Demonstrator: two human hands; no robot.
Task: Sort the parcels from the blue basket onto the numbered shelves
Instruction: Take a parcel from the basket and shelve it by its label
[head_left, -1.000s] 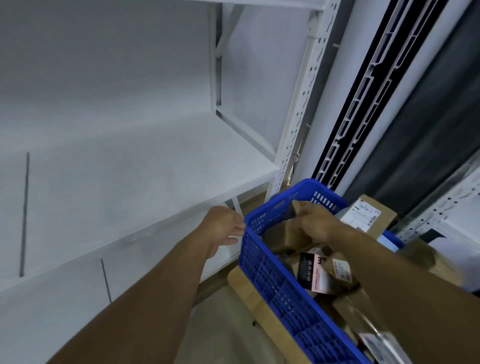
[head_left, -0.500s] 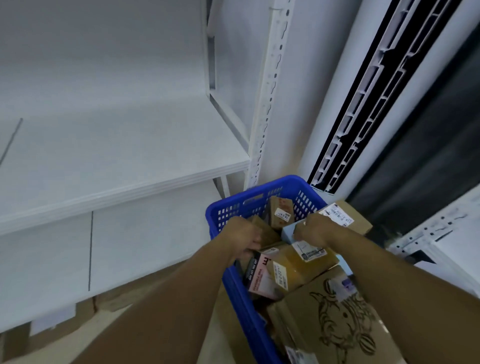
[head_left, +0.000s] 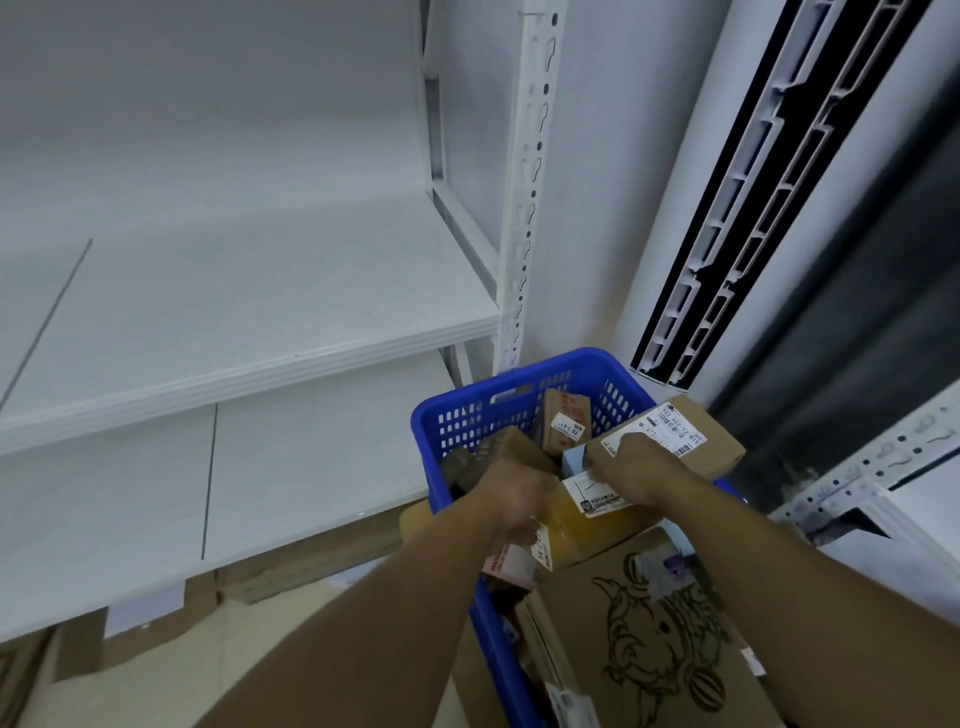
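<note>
While the basket sits right of the shelves, my right hand grips a parcel inside it; my blurred left hand seems to clutch its left end.

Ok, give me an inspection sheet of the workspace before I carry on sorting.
Surface: two white shelf boards, upper and lower; no shelf numbers readable.
Job's things: blue basket beside the shelf, piled with parcels: yellow parcel, small brown box, labelled brown box, big printed box.
Clutter: cardboard under the lower board.
Hands: left hand and right hand at opposite ends of the yellow parcel; grip too blurred to judge.
Cables: nothing seen.
Surroundings: white slotted post, black slotted rail, second rack at the right.
</note>
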